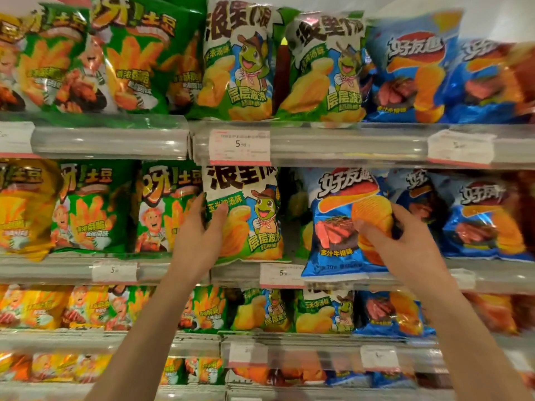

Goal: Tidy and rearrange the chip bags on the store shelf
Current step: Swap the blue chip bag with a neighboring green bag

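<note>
On the second shelf from the top, a white-and-green chip bag with a cartoon turtle (249, 215) stands upright. My left hand (199, 235) grips its left edge, thumb on the front. To its right a blue chip bag with a steak picture (341, 224) leans forward over the shelf lip. My right hand (405, 244) holds that bag's right side, thumb across the printed chip. A dark gap shows between the two bags.
More turtle bags (240, 59) and blue bags (411, 68) fill the top shelf, green fries bags (95, 206) stand at left. Clear shelf rails carry price tags (239, 146). Lower shelves hold smaller bags of the same kinds (324, 311).
</note>
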`<action>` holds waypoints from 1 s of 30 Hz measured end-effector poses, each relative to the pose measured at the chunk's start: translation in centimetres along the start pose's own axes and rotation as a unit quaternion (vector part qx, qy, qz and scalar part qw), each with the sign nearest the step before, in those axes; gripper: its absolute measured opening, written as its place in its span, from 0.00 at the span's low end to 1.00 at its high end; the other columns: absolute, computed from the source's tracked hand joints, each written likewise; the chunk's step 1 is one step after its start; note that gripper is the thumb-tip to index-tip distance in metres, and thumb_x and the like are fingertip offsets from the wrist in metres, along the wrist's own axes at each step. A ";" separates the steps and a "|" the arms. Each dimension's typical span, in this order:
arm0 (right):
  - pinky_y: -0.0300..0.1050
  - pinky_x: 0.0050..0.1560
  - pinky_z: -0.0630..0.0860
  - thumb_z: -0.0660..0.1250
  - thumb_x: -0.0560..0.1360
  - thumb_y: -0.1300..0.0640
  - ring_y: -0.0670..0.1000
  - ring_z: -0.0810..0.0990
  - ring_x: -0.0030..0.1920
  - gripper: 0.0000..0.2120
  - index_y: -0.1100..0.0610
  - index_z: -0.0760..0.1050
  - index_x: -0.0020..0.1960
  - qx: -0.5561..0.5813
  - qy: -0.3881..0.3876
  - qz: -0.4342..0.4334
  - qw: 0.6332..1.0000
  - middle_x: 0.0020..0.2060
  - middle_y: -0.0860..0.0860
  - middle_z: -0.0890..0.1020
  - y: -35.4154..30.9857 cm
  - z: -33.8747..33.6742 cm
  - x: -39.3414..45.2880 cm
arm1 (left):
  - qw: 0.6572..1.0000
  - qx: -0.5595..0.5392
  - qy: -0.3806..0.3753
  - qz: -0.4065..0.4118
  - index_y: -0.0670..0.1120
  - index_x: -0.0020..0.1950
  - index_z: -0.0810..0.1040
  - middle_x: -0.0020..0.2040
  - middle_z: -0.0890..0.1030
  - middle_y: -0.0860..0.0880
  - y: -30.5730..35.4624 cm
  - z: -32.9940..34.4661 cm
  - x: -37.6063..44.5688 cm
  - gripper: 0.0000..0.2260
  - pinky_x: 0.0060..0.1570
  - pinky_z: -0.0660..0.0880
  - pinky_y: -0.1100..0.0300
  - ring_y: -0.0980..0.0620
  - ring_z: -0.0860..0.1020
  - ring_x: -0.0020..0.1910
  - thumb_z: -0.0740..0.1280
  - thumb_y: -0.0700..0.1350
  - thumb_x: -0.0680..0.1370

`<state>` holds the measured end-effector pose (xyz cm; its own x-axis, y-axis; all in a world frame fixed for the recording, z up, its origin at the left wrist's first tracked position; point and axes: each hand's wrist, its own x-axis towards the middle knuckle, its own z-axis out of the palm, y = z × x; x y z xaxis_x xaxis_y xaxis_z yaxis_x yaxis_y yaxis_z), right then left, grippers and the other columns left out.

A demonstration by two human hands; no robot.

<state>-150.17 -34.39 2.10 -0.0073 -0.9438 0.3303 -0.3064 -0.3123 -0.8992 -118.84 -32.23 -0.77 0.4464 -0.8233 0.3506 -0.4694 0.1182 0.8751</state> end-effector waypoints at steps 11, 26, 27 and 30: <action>0.40 0.41 0.80 0.72 0.75 0.48 0.48 0.84 0.44 0.13 0.48 0.77 0.58 -0.009 0.019 0.012 1.000 0.44 0.46 0.85 1.6 -0.8 -0.7 | 0.997 0.069 -0.032 0.006 0.47 0.82 0.54 0.73 0.74 0.42 0.1 4.8 1.8 0.26 0.66 0.70 0.47 0.38 0.74 0.69 0.54 0.54 0.86; 0.33 0.35 0.78 0.74 0.74 0.50 0.44 0.84 0.45 0.12 0.47 0.78 0.56 0.041 0.004 0.011 0.999 0.47 0.46 0.85 2.2 0.1 -0.9 | 0.959 0.208 0.033 0.189 0.47 0.78 0.68 0.80 0.61 0.38 -1.5 4.6 -0.1 0.26 0.76 0.60 0.43 0.39 0.57 0.80 0.67 0.51 0.81; 0.33 0.37 0.78 0.74 0.74 0.50 0.44 0.84 0.46 0.11 0.46 0.78 0.55 0.046 0.006 0.013 0.999 0.47 0.46 0.85 2.3 0.1 -1.0 | 0.955 0.200 0.060 0.210 0.45 0.75 0.72 0.78 0.65 0.38 -1.3 4.5 -0.5 0.24 0.75 0.61 0.44 0.39 0.61 0.78 0.69 0.50 0.80; 0.39 0.44 0.79 0.74 0.73 0.49 0.45 0.85 0.46 0.12 0.46 0.79 0.55 0.067 0.004 0.022 0.998 0.46 0.44 0.86 2.5 0.5 -1.6 | 0.959 0.135 0.085 0.235 0.46 0.67 0.78 0.69 0.74 0.44 -0.1 4.4 -2.5 0.17 0.68 0.69 0.54 0.47 0.71 0.69 0.69 0.49 0.80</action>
<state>-150.48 -33.75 -0.82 -0.0252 -0.9563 0.2912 -0.1764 -0.2825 -0.9429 -123.26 -32.67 -3.22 0.2449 -0.6086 0.7547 -0.8187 0.2872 0.4973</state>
